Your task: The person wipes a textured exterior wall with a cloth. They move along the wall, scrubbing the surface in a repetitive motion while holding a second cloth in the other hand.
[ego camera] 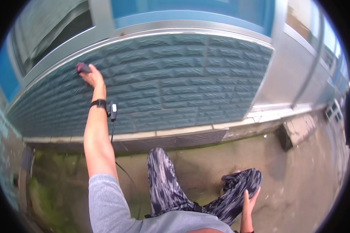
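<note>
My left hand (pixel 92 77), arm stretched out, grips a small dark object with pink-red on its end (pixel 83 68), possibly a brush or a folded cloth. The object is held up against the upper left part of a blue-grey panel wall with a raised brick pattern (pixel 180 78). A black strap (pixel 98 103) circles my left wrist, and a small device (pixel 113 108) with a cable sits beside it. My right hand (pixel 249 202) rests by my right knee in patterned trousers (pixel 242 186), its thumb and fingers apart and nothing seen in it.
Above the panels run a metal window frame (pixel 102 17) and blue panes (pixel 192 13). A metal door panel (pixel 280 72) stands at right. Below lies a narrow ledge (pixel 169 131), then concrete ground (pixel 192 166), mossy at left. A block step (pixel 299 131) juts out at right.
</note>
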Demonstrator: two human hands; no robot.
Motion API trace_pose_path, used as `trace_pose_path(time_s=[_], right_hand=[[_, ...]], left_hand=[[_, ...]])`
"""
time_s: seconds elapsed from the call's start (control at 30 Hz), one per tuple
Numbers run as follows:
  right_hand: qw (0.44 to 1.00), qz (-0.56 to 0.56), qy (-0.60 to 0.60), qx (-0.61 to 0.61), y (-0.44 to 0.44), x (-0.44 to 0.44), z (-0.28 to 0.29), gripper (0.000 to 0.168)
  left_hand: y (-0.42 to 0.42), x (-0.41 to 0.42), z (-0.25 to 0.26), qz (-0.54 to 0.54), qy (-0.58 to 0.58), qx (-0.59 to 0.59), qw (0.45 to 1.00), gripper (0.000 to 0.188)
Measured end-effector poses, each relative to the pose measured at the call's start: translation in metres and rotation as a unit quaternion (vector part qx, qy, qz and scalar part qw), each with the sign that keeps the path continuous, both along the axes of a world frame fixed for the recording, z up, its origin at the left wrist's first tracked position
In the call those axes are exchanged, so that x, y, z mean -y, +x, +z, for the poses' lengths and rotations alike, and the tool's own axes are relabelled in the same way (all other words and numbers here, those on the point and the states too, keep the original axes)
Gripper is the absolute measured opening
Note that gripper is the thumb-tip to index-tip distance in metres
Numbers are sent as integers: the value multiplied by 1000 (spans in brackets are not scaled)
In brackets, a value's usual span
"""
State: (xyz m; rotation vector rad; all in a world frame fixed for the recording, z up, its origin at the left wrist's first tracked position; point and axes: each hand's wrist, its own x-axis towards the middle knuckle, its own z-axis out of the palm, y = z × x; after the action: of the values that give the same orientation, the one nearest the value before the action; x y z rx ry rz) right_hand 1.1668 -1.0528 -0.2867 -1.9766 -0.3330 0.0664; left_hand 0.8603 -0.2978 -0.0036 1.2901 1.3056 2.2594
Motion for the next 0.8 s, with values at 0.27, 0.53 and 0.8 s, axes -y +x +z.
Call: trace_pose_path(time_s=[0.27, 0.53, 0.8], right_hand=[[990, -131, -32, 48, 5, -5, -33, 89], [992, -121, 6, 22, 4, -10, -22, 84], [993, -114, 19, 26, 6, -12, -31, 82]], left_hand=[[220, 92, -14, 73, 116, -295, 945, 71], [394, 193, -24, -61, 292, -564, 770, 85], [326, 153, 10, 55, 419, -659, 622, 74]])
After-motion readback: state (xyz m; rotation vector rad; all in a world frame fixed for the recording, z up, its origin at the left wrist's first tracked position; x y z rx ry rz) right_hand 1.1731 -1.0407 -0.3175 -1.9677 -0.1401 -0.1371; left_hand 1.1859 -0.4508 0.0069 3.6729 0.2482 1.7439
